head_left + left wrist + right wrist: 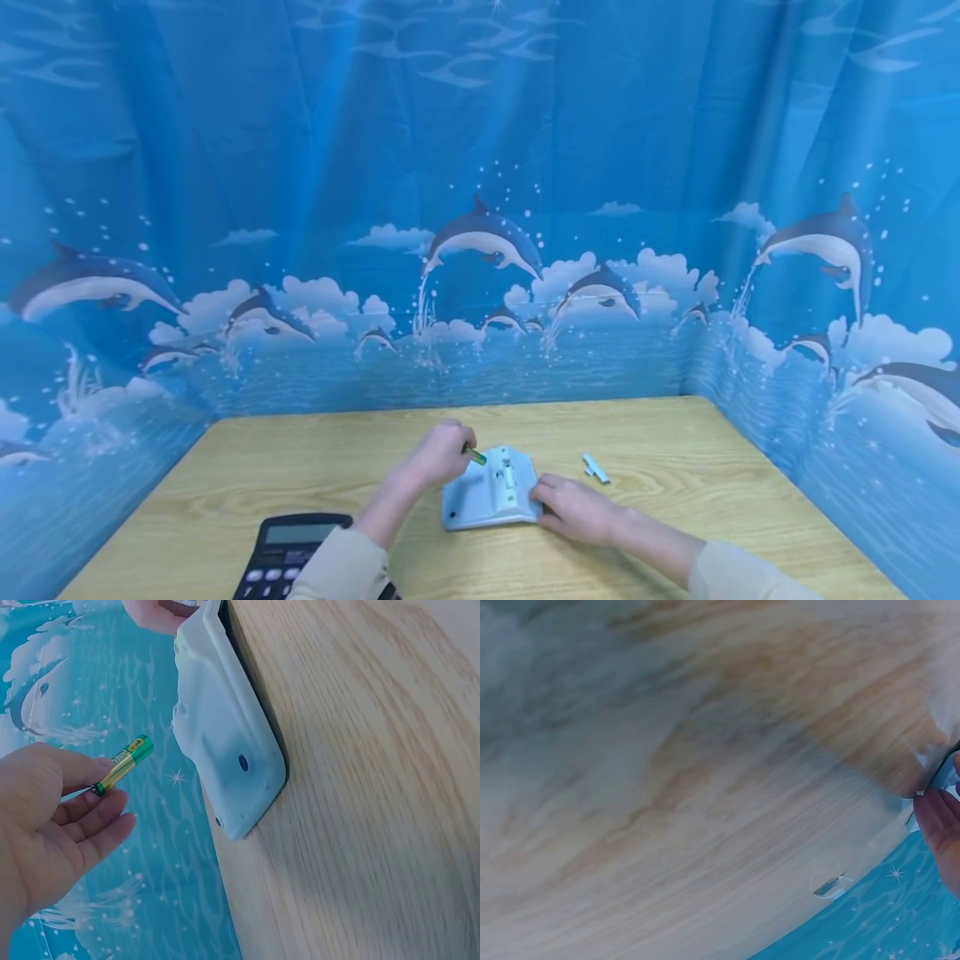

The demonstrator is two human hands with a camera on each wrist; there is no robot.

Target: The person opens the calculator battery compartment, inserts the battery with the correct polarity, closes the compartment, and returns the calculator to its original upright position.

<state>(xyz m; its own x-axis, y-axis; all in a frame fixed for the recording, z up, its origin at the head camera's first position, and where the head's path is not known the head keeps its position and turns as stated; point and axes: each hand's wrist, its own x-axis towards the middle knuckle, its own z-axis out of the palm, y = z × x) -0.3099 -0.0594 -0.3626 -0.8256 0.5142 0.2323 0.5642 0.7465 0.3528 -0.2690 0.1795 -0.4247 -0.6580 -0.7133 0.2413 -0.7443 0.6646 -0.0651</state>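
A pale blue-white device (471,500) lies face down on the table, with an open battery compartment (507,477) along its raised back. Between thumb and fingertips my left hand (442,454) pinches a green and gold battery (476,456), above the device's far left side. The left wrist view shows that battery (124,765) apart from the device (229,750). At the device's right edge, my right hand (576,508) grips it, fingers on top and thumb at the near side. In the right wrist view only part of this hand (941,832) shows.
A small pale battery cover (596,468) lies on the wooden table (675,467) to the right of the device. Near the front left stands a black calculator (300,533), partly hidden by my left sleeve. A blue dolphin curtain (480,358) encloses the table's back and sides.
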